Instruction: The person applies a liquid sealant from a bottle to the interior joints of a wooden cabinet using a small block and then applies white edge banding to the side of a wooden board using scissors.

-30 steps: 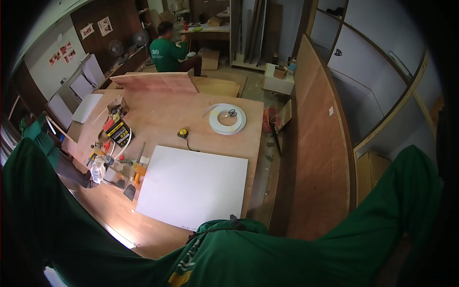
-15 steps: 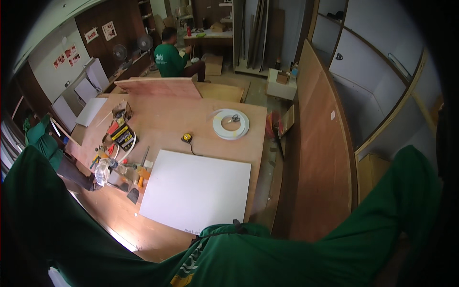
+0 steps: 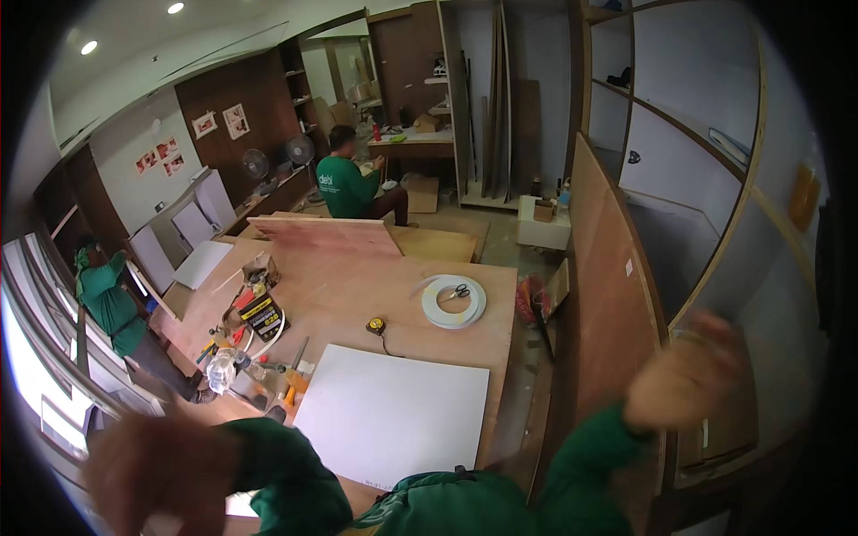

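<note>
Both my hands are raised in front of me and smeared by motion. My left hand [image 3: 161, 469] is at the lower left, its fingers too blurred to read. At the right, my right hand [image 3: 684, 380] hangs before the upright wooden panel and cabinet side; whether its fingers grip anything cannot be made out. Between them a white board [image 3: 393, 411] lies flat on the wooden worktable [image 3: 349, 277], close to my body. Just beyond its far edge sits a yellow and black tape measure [image 3: 375, 326]. Scissors [image 3: 460, 291] rest on a coil of white edging strip [image 3: 441, 308].
A black and yellow can [image 3: 263, 317] and a clutter of tools stand on the table's left. A tall wooden panel [image 3: 617, 250] leans along the right. One person [image 3: 349, 186] sits beyond the table; another [image 3: 116, 304] stands at far left, handling a board.
My two hands have come up into view, sleeves bent at the elbows. The view has tilted up, so the table sits lower and ceiling lights show. The white board has stayed on the table.
</note>
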`<control>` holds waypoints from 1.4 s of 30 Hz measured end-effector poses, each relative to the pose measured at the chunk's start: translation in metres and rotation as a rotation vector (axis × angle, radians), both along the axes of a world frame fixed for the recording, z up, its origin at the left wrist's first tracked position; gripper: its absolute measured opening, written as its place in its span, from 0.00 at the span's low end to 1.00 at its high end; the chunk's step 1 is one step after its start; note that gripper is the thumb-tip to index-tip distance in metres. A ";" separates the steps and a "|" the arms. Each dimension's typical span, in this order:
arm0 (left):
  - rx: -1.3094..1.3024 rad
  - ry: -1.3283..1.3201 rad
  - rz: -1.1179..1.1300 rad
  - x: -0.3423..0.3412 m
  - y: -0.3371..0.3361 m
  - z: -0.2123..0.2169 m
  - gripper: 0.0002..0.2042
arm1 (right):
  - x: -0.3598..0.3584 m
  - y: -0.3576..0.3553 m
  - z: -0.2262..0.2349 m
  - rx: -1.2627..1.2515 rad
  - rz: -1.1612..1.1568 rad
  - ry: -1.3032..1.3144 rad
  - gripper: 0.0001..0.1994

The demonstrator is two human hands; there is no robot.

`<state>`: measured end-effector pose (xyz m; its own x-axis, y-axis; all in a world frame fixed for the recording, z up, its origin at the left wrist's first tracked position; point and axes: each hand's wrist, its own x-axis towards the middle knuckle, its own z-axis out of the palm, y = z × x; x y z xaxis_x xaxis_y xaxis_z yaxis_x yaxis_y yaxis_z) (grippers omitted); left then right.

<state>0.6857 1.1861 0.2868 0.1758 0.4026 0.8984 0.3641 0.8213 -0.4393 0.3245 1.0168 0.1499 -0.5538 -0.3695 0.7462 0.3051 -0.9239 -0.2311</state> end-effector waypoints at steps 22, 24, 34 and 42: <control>1.822 -1.301 0.767 -0.007 -0.099 -0.524 0.11 | -0.030 0.151 -0.648 2.096 0.490 0.538 0.09; 1.909 -1.258 0.834 0.031 -0.080 -0.586 0.12 | -0.024 0.148 -0.650 2.057 0.477 0.529 0.10; 2.572 -0.795 0.524 0.118 0.074 -0.688 0.12 | 0.024 0.052 -0.670 1.914 0.459 0.338 0.09; 2.781 -0.512 0.558 0.089 0.078 -0.707 0.13 | 0.053 0.011 -0.626 1.997 0.594 0.543 0.09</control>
<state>0.7749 1.2640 -0.4201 0.2853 -0.6978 -0.6570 -0.1445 -0.7090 0.6903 0.3770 1.0274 -0.4760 -0.0297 -0.6592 -0.7514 -0.0238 0.7519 -0.6588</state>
